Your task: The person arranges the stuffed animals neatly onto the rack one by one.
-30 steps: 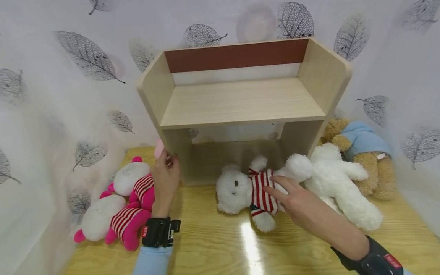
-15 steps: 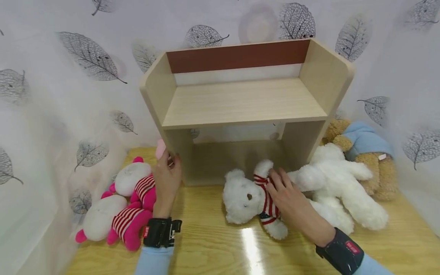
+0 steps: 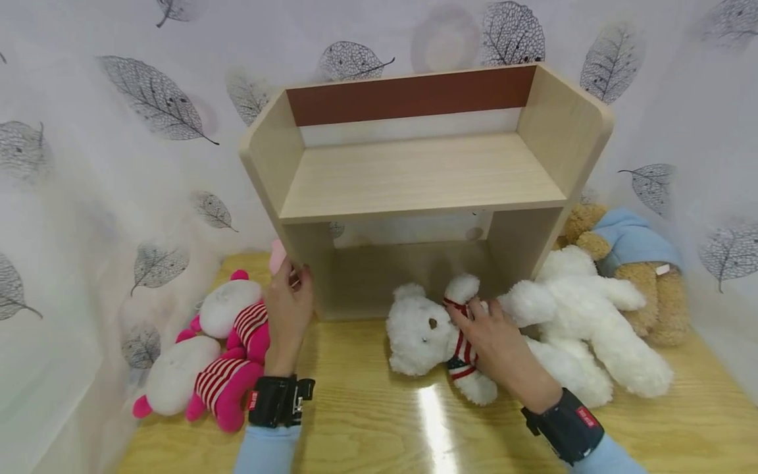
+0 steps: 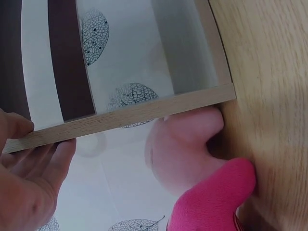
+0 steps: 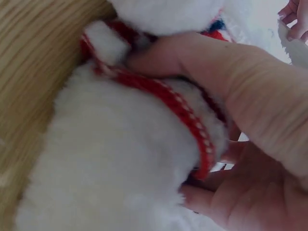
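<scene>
A pale wooden shelf unit stands on the table, and my left hand grips the front edge of its left side panel. The left wrist view shows the thumb on one face of that panel and the fingers on the other. My right hand holds a white teddy bear around its red-and-white striped sweater, thumb and fingers on opposite sides of the body in the right wrist view. The bear lies on its side in front of the lower compartment, head to the left.
Left of the shelf lie two pink-and-white plush toys in striped clothes, with a light pink plush behind the panel. A white plush and a brown bear in blue lie at the right.
My right hand has moved from hovering over the bear's sweater to gripping it. The bear has shifted slightly right and turned a little. My left hand keeps its place on the shelf panel.
</scene>
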`<state>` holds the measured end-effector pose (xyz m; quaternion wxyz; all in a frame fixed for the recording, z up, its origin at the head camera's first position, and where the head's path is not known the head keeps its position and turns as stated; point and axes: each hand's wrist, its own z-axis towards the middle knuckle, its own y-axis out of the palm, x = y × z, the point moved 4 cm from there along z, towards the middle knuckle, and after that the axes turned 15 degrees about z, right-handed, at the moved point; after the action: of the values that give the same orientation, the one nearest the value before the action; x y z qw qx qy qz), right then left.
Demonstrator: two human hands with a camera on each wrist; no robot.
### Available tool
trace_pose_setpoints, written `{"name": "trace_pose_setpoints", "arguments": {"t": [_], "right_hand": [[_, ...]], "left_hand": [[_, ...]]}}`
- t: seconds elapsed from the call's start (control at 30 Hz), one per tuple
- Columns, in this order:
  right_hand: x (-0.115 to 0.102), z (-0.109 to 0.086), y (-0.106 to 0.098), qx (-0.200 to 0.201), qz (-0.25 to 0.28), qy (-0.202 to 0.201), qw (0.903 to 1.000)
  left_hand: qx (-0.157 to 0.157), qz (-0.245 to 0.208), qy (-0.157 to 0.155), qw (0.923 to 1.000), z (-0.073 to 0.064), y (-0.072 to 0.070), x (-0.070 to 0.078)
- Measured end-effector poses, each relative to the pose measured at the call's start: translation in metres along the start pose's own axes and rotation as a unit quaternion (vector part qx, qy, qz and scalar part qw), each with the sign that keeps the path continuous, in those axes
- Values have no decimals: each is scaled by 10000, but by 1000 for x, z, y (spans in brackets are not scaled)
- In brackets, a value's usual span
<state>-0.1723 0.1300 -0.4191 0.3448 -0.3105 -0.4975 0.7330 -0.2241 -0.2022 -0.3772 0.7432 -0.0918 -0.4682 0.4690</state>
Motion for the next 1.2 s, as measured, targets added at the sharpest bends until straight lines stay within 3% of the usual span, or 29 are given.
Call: {"name": "trace_pose_setpoints", "arguments": {"t": [0.13, 0.3, 0.5, 0.57, 0.83, 1.2], "right_hand": [[-1, 0, -2, -101, 261, 36, 9996], [-5, 1, -4, -698, 763, 258, 9943], [-5, 4, -1, -1187, 527, 410, 9907], [-4, 5, -1, -1131, 455, 426, 9916], [-6, 1, -6, -274, 290, 137, 9991], [-10, 2, -13, -276, 653, 355, 9969]], "left_hand": [[-90, 189, -94, 9997, 1, -2, 2], [-246, 100, -309, 9992, 5, -5, 1], [-448, 301, -306, 9981, 9, -3, -1], [-496, 423, -281, 9975, 10, -2, 0], [-617, 508, -274, 9964, 9, -2, 0], [-596, 456, -240, 9969, 10, 0, 1]]}}
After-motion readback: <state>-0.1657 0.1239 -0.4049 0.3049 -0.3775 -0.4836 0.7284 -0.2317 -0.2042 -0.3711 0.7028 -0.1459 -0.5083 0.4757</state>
